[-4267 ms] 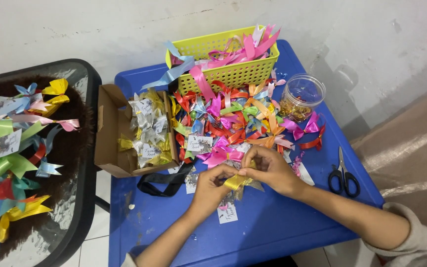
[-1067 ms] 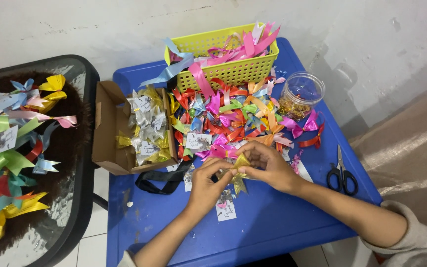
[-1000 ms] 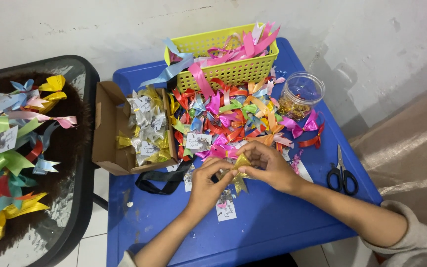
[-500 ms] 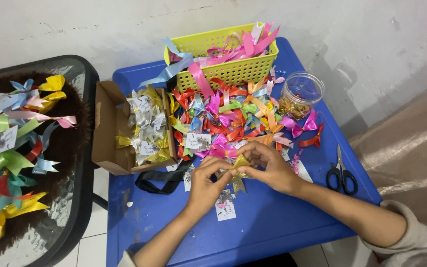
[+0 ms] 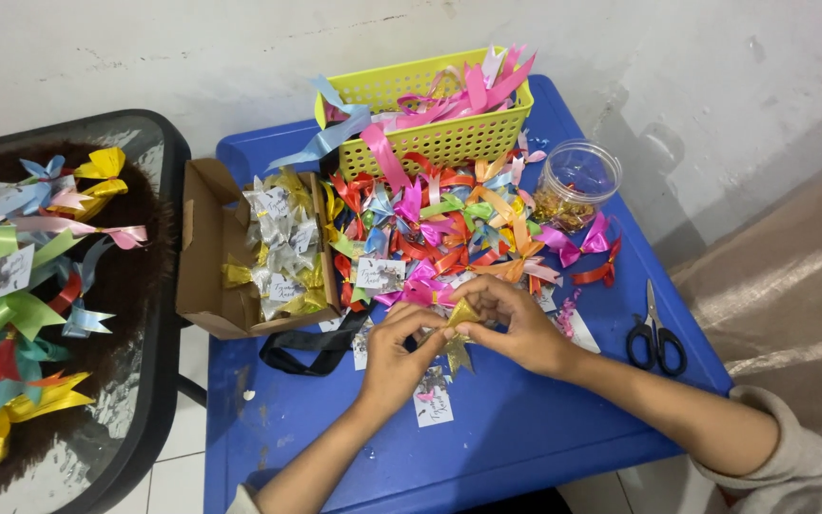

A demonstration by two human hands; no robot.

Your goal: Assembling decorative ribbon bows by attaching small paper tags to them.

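My left hand (image 5: pixel 394 354) and my right hand (image 5: pixel 516 326) meet over the blue table (image 5: pixel 525 438), both pinching a small gold ribbon bow (image 5: pixel 459 328) between their fingertips. A small white card (image 5: pixel 433 405) lies on the table just under the hands. Right behind my hands spreads a heap of coloured ribbon bows (image 5: pixel 449 228). At the left of that heap an open cardboard box (image 5: pixel 204 252) holds gold bows with white cards.
A yellow basket (image 5: pixel 449 143) with pink and blue ribbons stands at the back. A clear jar (image 5: pixel 575 186) sits to its right. Black scissors (image 5: pixel 656 335) lie at the right edge. A black strap (image 5: pixel 311 352) lies by the box. A dark side table (image 5: pixel 135 381) on the left carries more bows.
My hands have shifted a little up toward the ribbon heap and the gold bow has been turned between the fingers. Nothing else has moved.
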